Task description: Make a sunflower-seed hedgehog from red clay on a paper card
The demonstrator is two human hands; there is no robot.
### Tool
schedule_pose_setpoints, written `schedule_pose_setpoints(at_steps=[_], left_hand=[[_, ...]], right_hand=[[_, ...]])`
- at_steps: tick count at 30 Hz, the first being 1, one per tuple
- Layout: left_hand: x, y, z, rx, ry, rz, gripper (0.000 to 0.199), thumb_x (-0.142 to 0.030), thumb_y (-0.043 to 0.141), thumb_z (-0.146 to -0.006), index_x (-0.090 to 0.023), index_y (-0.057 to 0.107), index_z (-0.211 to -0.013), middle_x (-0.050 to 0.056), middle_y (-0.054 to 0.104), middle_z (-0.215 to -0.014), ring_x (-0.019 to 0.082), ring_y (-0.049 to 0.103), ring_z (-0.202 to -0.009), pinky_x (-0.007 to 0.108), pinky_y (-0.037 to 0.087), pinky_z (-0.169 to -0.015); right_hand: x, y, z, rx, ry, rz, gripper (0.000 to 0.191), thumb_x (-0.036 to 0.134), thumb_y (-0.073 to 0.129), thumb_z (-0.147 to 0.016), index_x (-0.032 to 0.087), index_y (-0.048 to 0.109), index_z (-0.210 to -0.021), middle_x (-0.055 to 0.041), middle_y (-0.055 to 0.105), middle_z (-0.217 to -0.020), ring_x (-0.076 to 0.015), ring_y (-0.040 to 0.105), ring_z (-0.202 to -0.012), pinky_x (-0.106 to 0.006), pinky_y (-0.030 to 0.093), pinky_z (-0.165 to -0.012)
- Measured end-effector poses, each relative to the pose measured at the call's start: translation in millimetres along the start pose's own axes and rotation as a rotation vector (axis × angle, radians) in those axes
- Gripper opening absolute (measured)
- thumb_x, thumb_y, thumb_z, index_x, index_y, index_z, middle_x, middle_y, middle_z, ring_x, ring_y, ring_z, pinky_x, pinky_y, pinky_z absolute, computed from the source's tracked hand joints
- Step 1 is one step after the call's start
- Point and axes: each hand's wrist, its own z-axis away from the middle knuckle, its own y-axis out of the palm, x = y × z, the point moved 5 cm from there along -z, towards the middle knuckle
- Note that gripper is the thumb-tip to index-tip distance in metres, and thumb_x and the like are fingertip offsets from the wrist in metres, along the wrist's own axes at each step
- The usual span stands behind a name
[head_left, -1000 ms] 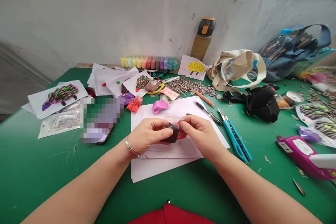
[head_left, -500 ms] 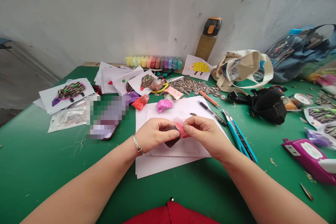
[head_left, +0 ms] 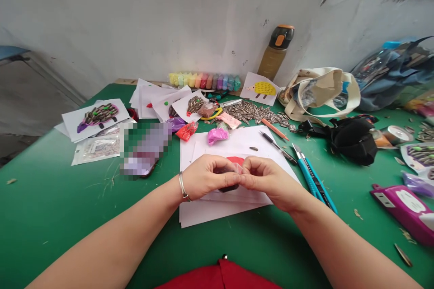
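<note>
Over a stack of white paper, my left hand is closed on a dark packet, which shows below the thumb. My right hand pinches the clear plastic edge of that packet, its fingertips touching those of my left hand. A round red patch shows just behind the fingers. Behind the hands lie a pink clay packet and a red clay packet. A single seed rests on the paper.
A black pen, an orange pencil and blue cutters lie to the right. Farther back are seeds, a bottle and a cloth bag. A phone and seed pictures lie left.
The view has shifted slightly, so the table things sit farther right. My hands have come closer together at the packet, and the dark packet's top is now more covered by my fingers.
</note>
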Motion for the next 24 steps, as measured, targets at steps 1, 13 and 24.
schedule_pose_setpoints(at_steps=[1, 13, 24], left_hand=[[-0.2, -0.2, 0.0, 0.006, 0.003, -0.002, 0.024, -0.035, 0.07, -0.078, -0.011, 0.07, -0.079, 0.0, 0.057, -0.064, 0.01, 0.047, -0.058, 0.023, 0.038, -0.053], [0.0, -0.7, 1.8, 0.182, 0.019, 0.069, 0.022, -0.032, 0.07, -0.08, -0.01, 0.068, -0.081, 0.002, 0.061, -0.07, 0.011, 0.054, -0.063, 0.023, 0.045, -0.059], [-0.3, 2.3, 5.1, 0.177, -0.069, 0.015, 0.015, -0.027, 0.071, -0.078, -0.012, 0.067, -0.079, -0.001, 0.062, -0.066, 0.008, 0.051, -0.057, 0.019, 0.042, -0.053]], right_hand=[[0.6, 0.8, -0.4, 0.011, 0.002, -0.022, 0.034, 0.045, 0.073, -0.078, 0.018, 0.052, -0.071, 0.0039, 0.05, -0.066, -0.0105, 0.043, -0.064, -0.024, 0.032, -0.059], [2.2, -1.7, 0.6, 0.04, 0.045, -0.242, 0.021, 0.03, 0.069, -0.081, 0.016, 0.061, -0.067, 0.0018, 0.054, -0.064, -0.0103, 0.047, -0.063, -0.024, 0.037, -0.063], [7.9, -2.7, 6.2, 0.213, 0.038, -0.093, 0.021, 0.031, 0.073, -0.08, 0.016, 0.06, -0.073, 0.0032, 0.051, -0.068, -0.0085, 0.041, -0.062, -0.023, 0.031, -0.058]])
